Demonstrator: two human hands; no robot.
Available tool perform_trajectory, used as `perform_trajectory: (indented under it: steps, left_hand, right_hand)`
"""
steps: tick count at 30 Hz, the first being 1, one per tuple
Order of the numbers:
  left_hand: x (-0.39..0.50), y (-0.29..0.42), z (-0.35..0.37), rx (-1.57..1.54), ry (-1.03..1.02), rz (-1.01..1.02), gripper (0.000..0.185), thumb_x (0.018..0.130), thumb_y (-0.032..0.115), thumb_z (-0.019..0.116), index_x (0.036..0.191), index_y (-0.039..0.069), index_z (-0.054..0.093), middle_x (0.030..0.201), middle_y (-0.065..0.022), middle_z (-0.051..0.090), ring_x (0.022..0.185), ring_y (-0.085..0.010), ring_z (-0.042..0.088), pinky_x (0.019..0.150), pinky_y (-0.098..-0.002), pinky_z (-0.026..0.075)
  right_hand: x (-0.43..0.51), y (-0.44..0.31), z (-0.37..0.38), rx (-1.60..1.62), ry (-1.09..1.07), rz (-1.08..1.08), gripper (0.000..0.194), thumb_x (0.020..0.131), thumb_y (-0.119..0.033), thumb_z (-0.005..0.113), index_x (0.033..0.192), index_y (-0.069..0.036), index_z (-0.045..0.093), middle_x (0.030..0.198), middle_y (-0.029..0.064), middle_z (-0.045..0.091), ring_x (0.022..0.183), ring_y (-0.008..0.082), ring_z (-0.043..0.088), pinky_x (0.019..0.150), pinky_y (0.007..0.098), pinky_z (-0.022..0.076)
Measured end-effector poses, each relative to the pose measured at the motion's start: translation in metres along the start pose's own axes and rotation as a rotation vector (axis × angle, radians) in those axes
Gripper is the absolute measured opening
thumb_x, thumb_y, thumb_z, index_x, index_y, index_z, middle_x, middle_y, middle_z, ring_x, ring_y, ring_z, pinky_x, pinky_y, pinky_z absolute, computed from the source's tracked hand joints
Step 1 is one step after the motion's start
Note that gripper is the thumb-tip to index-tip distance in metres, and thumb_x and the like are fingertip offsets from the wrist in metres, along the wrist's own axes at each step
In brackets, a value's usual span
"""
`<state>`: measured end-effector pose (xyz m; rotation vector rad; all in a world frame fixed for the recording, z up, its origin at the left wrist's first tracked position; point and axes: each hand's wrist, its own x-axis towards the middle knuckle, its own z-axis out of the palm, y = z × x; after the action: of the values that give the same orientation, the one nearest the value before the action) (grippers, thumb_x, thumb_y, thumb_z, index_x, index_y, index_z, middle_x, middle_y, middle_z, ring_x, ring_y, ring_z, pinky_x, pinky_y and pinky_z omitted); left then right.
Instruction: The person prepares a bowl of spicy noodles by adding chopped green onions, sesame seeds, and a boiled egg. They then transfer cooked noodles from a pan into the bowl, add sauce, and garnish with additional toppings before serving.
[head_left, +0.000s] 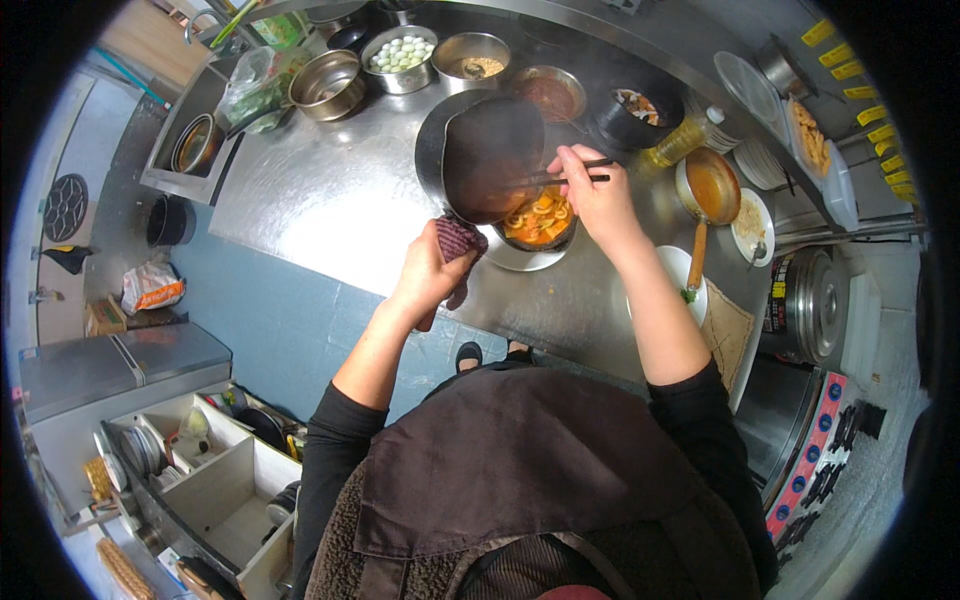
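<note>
My left hand (433, 271) grips the handle of a dark saucepan (435, 146) through a folded purple cloth (457, 238). The pan is tilted, its mouth turned toward a dark bowl (564, 238) that holds reddish-orange stew with pale curved pieces (538, 217). Below that bowl lies a white plate (526, 259). Black chopsticks (592, 178) are in my right hand (596, 191), their tips reaching into the pan's mouth, where steam blurs the view. Part of the bowl is hidden behind the pan.
Steel pots, one with small peeled eggs (403, 54), line the counter's back edge. A dark pot (637, 120), an oil bottle (682, 136) and a wooden-handled pan of sauce (712, 187) stand to the right. A shelf (697, 79) overhangs there. A divided sink (225, 510) is behind left.
</note>
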<state>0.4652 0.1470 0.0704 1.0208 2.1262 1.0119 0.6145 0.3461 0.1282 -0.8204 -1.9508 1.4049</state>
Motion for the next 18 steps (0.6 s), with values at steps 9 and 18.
perform_trajectory:
  steps: [9, 18]
  left_hand:
    - [-0.002, 0.005, -0.003, -0.015, 0.017, 0.003, 0.043, 0.080, 0.025, 0.073, 0.107, -0.003, 0.053, 0.095, -0.0257, 0.066, 0.093, -0.0405, 0.065, 0.080, -0.0435, 0.051]
    - [-0.002, 0.001, -0.001, 0.004, 0.025, 0.029, 0.048, 0.079, 0.024, 0.075, 0.113, -0.001, 0.053, 0.095, -0.0198, 0.068, 0.090, -0.0314, 0.067, 0.080, -0.0402, 0.052]
  right_hand:
    - [-0.017, -0.021, -0.019, -0.206, 0.005, -0.084, 0.029, 0.098, -0.020, 0.054, 0.082, 0.002, 0.063, 0.066, 0.0103, 0.060, 0.060, 0.0148, 0.057, 0.058, 0.0292, 0.0452]
    - [-0.015, -0.014, 0.009, 0.041, -0.134, -0.047, 0.029, 0.102, -0.024, 0.048, 0.091, -0.003, 0.064, 0.072, -0.0013, 0.058, 0.057, 0.0048, 0.046, 0.053, 0.0210, 0.0397]
